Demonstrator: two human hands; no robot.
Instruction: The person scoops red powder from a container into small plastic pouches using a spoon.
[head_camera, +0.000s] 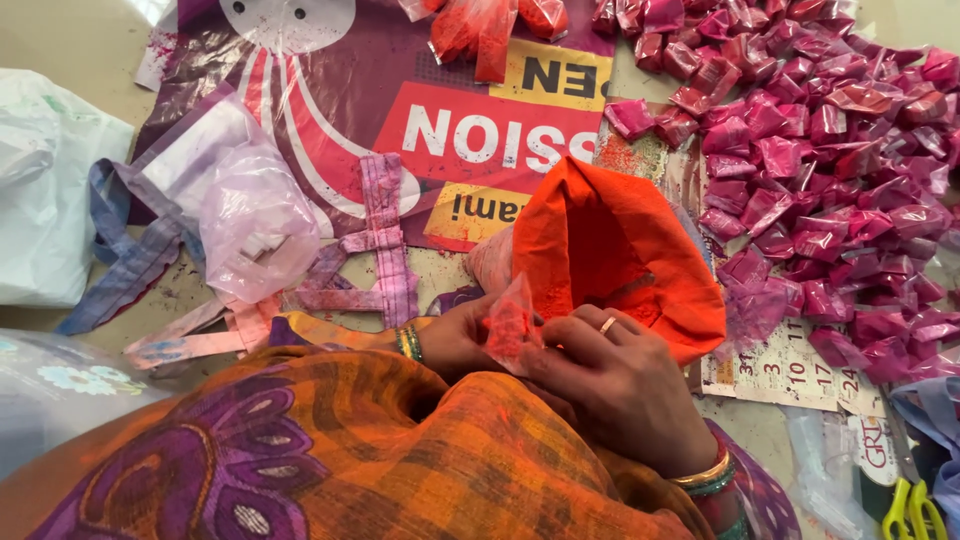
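Small clear packet of orange powder (512, 325) pinched upright between both hands, right in front of the big orange powder bag (610, 255). Left hand (455, 340) gripping from behind, right hand (610, 375) fingers (575, 330) closed on its near edge. Pink packets (800, 150) heaped off right.

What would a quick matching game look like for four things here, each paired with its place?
Things:
1. small orange packet
2. big orange powder bag
3. heap of pink packets
4. calendar page

Places:
A. spread along the right side
B. pinched between both hands
C. open just behind the hands
D. flat under the bag's right edge

Pairs: 1-B, 2-C, 3-A, 4-D. The left hand and right hand meet at the packet.
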